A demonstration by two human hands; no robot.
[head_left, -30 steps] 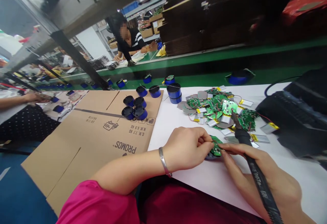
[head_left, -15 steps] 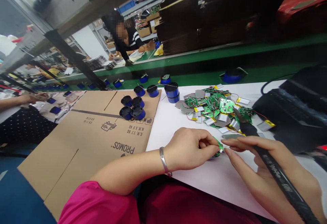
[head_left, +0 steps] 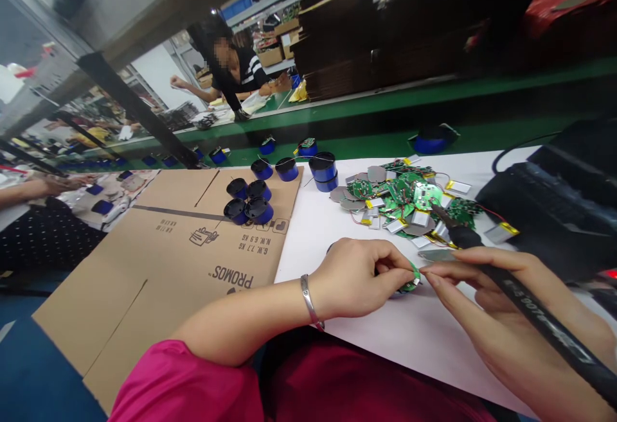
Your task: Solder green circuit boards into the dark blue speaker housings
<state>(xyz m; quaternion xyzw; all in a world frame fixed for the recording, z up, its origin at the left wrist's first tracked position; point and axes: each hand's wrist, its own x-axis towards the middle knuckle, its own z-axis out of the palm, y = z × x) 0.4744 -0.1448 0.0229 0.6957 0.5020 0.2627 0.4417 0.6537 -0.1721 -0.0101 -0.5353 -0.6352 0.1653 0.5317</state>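
Note:
My left hand (head_left: 359,277) is closed, thumb and forefinger pinching the edge of a small green circuit board (head_left: 413,281) low over the white sheet (head_left: 308,242). Much of the board is hidden behind the fingers. In my right hand (head_left: 501,313) lies a black soldering iron (head_left: 535,316), its tip pointing up and left toward a pile of round circuit boards (head_left: 427,196). The right thumb and forefinger meet at the board's right edge; whatever is between them is too small to make out. Silver battery packs (head_left: 420,219) with thin wires lie among the piled boards.
Black-topped blue cylinders (head_left: 259,211) stand on the flattened cardboard (head_left: 193,281) at left, with a stacked pair (head_left: 324,171) on the white sheet. A black bulky object (head_left: 544,203) borders the right. Beyond the green bench (head_left: 357,123) another person (head_left: 241,72) sits; a co-worker's arm (head_left: 29,187) shows at far left.
My right thumb and forefinger have closed together at the board's edge, and the soldering iron has tilted slightly. My left hand has barely moved. The person across the bench has raised a hand.

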